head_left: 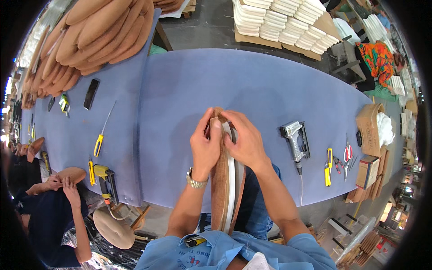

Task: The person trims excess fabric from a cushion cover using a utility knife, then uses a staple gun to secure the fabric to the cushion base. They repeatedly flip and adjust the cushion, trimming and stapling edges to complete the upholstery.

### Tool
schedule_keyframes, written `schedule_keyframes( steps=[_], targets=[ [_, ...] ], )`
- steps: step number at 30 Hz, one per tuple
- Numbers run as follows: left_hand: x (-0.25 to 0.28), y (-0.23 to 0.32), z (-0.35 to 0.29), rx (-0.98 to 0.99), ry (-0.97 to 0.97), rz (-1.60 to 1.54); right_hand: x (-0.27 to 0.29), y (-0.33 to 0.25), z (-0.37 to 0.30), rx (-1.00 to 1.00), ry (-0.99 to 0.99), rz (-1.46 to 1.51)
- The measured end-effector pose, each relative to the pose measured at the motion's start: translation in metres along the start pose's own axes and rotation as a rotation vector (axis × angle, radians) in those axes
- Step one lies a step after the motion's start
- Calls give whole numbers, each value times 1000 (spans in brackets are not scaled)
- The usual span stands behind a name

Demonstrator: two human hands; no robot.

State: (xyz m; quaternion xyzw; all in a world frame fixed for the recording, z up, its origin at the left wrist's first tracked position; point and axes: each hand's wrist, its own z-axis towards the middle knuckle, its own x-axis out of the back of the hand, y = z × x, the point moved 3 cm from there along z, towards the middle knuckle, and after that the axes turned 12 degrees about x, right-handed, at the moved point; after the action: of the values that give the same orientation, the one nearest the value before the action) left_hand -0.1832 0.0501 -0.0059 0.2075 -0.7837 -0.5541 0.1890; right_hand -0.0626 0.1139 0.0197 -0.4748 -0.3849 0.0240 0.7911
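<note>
A long brown upholstered pad (pixel 219 189) stands on edge in front of my body, its near end against my lap. A white strip (pixel 231 184) runs along its length between the brown cover's two sides. My left hand (pixel 204 146) grips the pad's far end from the left, the thumb lying on top of the edge. On the other side, my right hand (pixel 246 141) curls round the same end, with thumb and fingers at the cover's edge. The fingertips of both hands are partly hidden behind the pad. A silver pneumatic staple gun (pixel 294 138) rests on the table to the right.
The blue table (pixel 180 81) also bears yellow cutters (pixel 328 166), red-handled scissors (pixel 348 153), a cardboard box (pixel 370 130), a screwdriver (pixel 98 145) and a phone (pixel 91 94). Brown pads (pixel 103 36) are piled far left. A co-worker (pixel 49 220) handles another pad at left.
</note>
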Motion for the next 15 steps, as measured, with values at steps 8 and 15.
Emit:
schedule_keyframes(
  steps=[8,15],
  targets=[
    [13,12,-41,103,-90,272,-3,-2,20,45,-49,-139],
    [19,9,-29,-15,20,419,-20,1,28,174,77,-160]
  ],
)
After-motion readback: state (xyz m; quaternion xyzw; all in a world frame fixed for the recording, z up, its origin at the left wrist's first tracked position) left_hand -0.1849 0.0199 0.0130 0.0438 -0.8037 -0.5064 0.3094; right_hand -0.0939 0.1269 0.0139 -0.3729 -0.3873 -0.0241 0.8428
